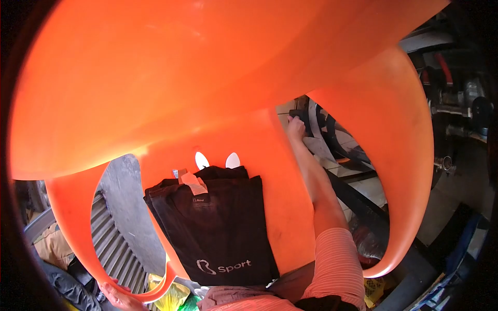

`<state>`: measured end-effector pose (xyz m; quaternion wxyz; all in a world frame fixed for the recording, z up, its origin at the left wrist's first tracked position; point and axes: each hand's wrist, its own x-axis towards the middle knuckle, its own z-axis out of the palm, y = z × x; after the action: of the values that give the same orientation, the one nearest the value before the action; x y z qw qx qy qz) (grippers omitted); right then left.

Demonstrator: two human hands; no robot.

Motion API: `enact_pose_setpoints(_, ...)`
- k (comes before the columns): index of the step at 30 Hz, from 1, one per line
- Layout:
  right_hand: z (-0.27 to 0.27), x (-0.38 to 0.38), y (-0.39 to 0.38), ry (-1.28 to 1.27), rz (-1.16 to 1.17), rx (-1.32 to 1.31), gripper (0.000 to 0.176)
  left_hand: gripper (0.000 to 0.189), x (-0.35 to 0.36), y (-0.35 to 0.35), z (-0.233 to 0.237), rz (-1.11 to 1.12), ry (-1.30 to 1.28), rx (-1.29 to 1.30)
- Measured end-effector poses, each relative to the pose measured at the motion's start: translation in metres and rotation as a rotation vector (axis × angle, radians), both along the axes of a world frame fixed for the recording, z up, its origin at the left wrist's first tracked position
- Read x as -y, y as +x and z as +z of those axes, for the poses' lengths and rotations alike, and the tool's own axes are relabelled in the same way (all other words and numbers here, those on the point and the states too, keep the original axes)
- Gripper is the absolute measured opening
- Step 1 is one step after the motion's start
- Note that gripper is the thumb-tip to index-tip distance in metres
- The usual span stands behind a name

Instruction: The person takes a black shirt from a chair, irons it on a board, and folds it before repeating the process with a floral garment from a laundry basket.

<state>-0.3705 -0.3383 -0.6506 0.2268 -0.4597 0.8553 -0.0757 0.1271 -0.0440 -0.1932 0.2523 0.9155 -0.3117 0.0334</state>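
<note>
A large orange plastic chair (93, 83) fills most of the view, its broad upper part close to the camera. Folded black T-shirts (228, 228) lie on its seat, the top one printed "Sport" in white with a label at the collar. At the lower left my left hand (122, 298) is closed around the chair's curved rim. My right arm reaches past the seat, seen through the right side opening. There my right hand (295, 127) appears closed against a dark object (299, 114), too small to identify.
Metal and black machine-like parts (459, 111) stand at the right. A grey ribbed surface (116, 228) shows through the left opening. Yellow and green plastic bags (171, 296) lie low down, and dark cloth (67, 282) is at the far left. Light tiles (363, 189) cover the floor.
</note>
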Motion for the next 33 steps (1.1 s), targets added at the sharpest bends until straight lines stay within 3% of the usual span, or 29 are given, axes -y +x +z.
enact_pose_setpoints(7,0.011,0.003,0.001,0.090,-0.087,-0.024,0.053,0.041,0.024,-0.023,0.006,-0.025,-0.073,-0.078)
enact_pose_setpoints(10,0.023,-0.006,-0.007,0.126,0.069,0.083,0.057,0.039,0.025,-0.028,0.009,0.004,-0.089,-0.127)
enact_pose_setpoints(12,0.053,-0.007,-0.005,0.426,0.255,0.286,0.054,0.039,0.018,-0.019,0.005,-0.068,-0.108,-0.128)
enact_pose_setpoints(13,0.069,-0.008,-0.004,0.418,0.245,0.279,0.054,0.039,0.019,-0.019,0.005,-0.080,-0.136,-0.200)
enact_pose_setpoints(14,0.087,-0.010,0.000,0.433,0.117,0.332,0.047,0.040,0.020,-0.014,0.001,-0.238,-0.176,-0.121)
enact_pose_setpoints(16,0.115,-0.018,0.006,0.422,-0.027,0.376,0.040,0.042,0.023,-0.019,0.014,-0.217,-0.146,-0.370)
enact_pose_setpoints(18,0.094,-0.036,0.005,-0.061,-0.062,0.080,0.034,0.043,0.029,-0.025,0.013,-0.289,-0.219,-0.314)
enact_pose_setpoints(20,0.252,-0.058,0.039,-0.459,-0.340,0.306,0.023,0.047,0.034,-0.032,0.021,-0.359,-0.204,-0.294)
enact_pose_setpoints(22,0.289,-0.095,0.060,-0.768,-0.091,0.038,0.012,0.048,0.035,-0.033,0.030,-0.322,-0.104,-0.244)
enact_pose_setpoints(23,0.350,-0.127,0.074,-0.678,-0.094,0.190,0.010,0.048,0.037,-0.034,0.034,-0.338,-0.135,-0.254)
enact_pose_setpoints(24,0.377,-0.156,0.085,-0.504,-0.142,0.273,0.007,0.048,0.038,-0.035,0.038,-0.380,-0.078,-0.224)
enact_pose_setpoints(25,0.405,-0.195,0.087,-0.441,0.093,0.273,0.007,0.048,0.038,-0.035,0.043,-0.430,-0.015,-0.187)
enact_pose_setpoints(27,0.439,-0.273,0.100,-0.290,0.225,0.424,0.011,0.049,0.038,-0.035,0.048,-0.460,0.021,-0.198)
enact_pose_setpoints(28,0.463,-0.310,0.099,-0.051,0.294,0.517,0.015,0.050,0.037,-0.035,0.054,-0.451,0.081,-0.202)
enact_pose_setpoints(30,0.448,-0.406,0.101,0.060,0.456,0.282,0.023,0.052,0.034,-0.017,0.051,-0.544,0.172,-0.254)
enact_pose_setpoints(31,0.479,-0.442,0.101,0.127,0.402,0.268,0.024,0.050,0.036,0.003,0.022,-0.571,0.168,-0.274)
enact_pose_setpoints(33,0.525,-0.512,0.089,0.245,0.200,0.263,0.024,0.048,0.041,0.007,0.019,-0.687,0.157,-0.294)
